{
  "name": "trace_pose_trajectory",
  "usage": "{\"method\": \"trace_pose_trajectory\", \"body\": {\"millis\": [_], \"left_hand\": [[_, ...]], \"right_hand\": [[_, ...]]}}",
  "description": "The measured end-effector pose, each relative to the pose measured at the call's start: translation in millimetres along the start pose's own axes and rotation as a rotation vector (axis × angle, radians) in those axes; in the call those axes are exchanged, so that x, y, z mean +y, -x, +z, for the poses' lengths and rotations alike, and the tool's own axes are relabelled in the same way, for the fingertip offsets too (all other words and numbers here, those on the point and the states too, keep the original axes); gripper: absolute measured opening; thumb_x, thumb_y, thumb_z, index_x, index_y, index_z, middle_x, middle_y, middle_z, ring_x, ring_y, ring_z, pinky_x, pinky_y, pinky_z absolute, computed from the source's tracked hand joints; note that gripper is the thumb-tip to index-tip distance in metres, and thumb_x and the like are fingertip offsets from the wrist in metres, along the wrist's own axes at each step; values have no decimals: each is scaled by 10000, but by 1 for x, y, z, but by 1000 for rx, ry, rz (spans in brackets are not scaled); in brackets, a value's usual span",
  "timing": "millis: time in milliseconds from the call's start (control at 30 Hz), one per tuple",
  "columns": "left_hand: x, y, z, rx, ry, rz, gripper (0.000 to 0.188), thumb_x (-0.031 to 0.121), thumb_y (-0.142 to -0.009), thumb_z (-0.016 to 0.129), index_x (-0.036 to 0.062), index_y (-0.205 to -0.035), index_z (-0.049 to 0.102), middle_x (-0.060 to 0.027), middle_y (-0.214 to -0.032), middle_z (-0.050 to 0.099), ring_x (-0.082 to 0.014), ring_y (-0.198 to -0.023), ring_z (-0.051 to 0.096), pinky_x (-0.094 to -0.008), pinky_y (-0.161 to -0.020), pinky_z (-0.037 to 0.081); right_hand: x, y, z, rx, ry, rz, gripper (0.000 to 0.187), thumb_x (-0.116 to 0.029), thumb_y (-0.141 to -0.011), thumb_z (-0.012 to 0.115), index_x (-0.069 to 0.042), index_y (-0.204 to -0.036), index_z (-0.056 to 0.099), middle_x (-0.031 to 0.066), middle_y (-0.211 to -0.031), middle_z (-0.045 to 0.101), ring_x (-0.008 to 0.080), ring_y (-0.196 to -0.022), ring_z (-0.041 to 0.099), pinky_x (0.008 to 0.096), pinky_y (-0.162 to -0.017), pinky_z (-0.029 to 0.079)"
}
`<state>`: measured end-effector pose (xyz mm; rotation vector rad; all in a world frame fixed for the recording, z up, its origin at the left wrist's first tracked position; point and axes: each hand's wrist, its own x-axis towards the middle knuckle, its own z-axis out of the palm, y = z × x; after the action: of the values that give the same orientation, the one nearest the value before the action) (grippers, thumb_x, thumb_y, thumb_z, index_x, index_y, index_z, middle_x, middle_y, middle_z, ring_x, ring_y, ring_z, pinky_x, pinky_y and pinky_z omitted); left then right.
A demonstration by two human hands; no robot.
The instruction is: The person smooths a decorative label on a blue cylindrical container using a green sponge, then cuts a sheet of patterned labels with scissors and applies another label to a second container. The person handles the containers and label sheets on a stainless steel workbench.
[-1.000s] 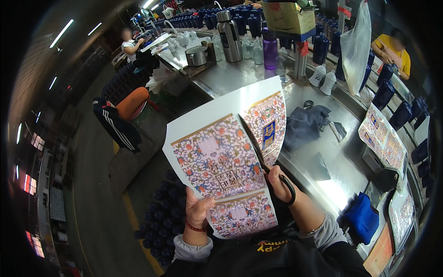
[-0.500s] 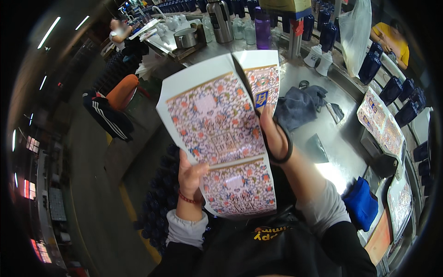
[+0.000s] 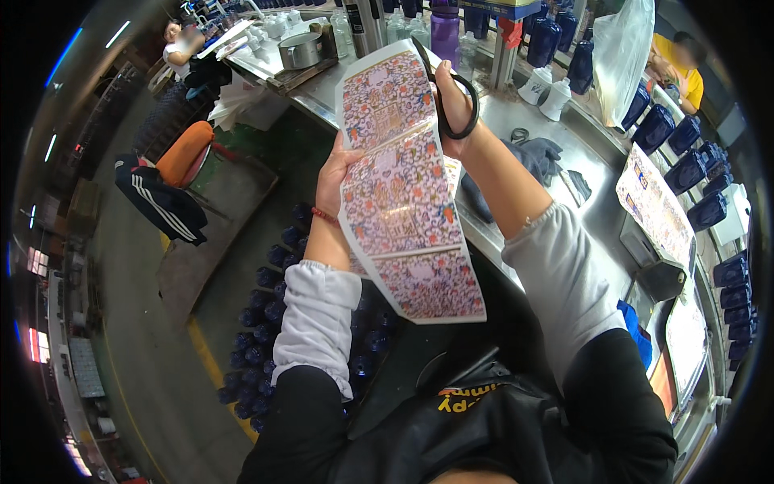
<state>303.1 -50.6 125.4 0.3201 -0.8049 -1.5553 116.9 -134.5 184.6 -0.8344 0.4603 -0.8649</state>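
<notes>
A long sheet of floral-patterned decals (image 3: 397, 189) with white margins hangs in front of me, its lower end bending toward my apron. My left hand (image 3: 332, 179) grips its left edge, thumb on the printed face. In my right hand (image 3: 454, 105) are black-handled scissors (image 3: 472, 119), the loop round the base of my thumb. Their dark blades point up along the sheet's upper right edge; whether they touch the paper I cannot tell. Part of another printed piece (image 3: 453, 173) shows behind the sheet, beside my right wrist.
The metal worktable (image 3: 500, 121) holds a dark grey cloth (image 3: 528, 157), a steel pot (image 3: 300, 52) and white bottles (image 3: 535, 85). Dark blue bottles (image 3: 656, 127) line the right side; more (image 3: 270, 302) stand low on the left. An orange chair (image 3: 184, 153) is farther left. Two people sit beyond.
Both hands have moved up and away from me with the sheet and scissors. More of the sheet's length now shows, and the piece behind it is mostly hidden.
</notes>
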Motion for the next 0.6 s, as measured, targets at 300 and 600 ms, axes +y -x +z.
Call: {"method": "trace_pose_trajectory", "body": {"millis": [300, 600], "left_hand": [[-39, -49, -75, 38, -34, -79, 613, -15, -909, 450, 9, -1500, 289, -201, -1342, 547, -274, -1126, 643, -397, -950, 560], [-43, -50, -64, 25, 108, -97, 570, -40, -883, 472, 5, -1431, 323, -198, -1253, 591, -280, -1055, 671, -396, -907, 579]], "right_hand": [[16, -66, -55, 93, -24, -10, 822, -659, -1002, 127, -29, -1435, 427, 228, -1406, 513, 382, -1253, 525, 487, -1090, 411], [20, -87, -75, 165, 11, 65, 864, -677, -989, 92, -23, -1470, 386, 236, -1465, 456, 393, -1294, 486, 491, -1111, 386]]}}
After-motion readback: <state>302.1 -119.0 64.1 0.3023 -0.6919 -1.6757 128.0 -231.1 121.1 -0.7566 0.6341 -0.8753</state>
